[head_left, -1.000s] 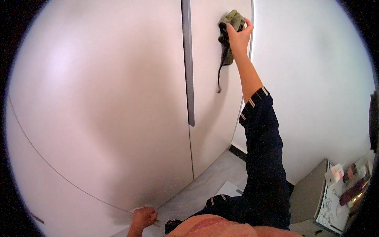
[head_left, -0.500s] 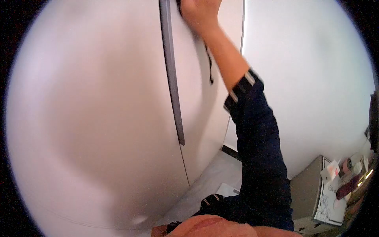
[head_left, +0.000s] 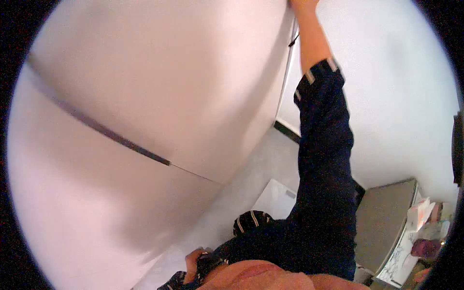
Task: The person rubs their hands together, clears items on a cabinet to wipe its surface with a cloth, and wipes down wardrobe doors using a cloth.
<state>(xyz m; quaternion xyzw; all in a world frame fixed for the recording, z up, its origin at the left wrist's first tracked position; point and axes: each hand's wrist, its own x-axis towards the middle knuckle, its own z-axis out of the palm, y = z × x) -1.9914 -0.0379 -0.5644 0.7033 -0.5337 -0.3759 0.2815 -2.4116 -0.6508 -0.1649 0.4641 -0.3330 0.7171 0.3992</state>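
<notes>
My right hand (head_left: pixel 304 5) reaches to the top edge of the view, beside the far edge of a large pale panel (head_left: pixel 208 92) that looks like a cabinet or wardrobe door. Its fingers are mostly cut off. A thin black strap (head_left: pixel 293 41) dangles just below it, moving with the hand, so the hand seems closed on something dark. Across the panel runs a long grey handle strip (head_left: pixel 113 135). Low in the view, part of my left hand (head_left: pixel 192 261) shows near my body, by a dark striped cuff (head_left: pixel 173 280); its fingers are too hidden to read.
A white wall (head_left: pixel 386 96) rises on the right. Below it stands a grey-sided cabinet (head_left: pixel 386 222) with a tissue pack (head_left: pixel 419 212) and a dark red item (head_left: pixel 425 248) on top. On the floor (head_left: pixel 227 193) lies a flat white object (head_left: pixel 270 198) resembling a bathroom scale.
My right hand and the strap have moved up and right, to the panel's far edge. The handle strip now lies slanted and farther left. My left hand has come into view at the bottom.
</notes>
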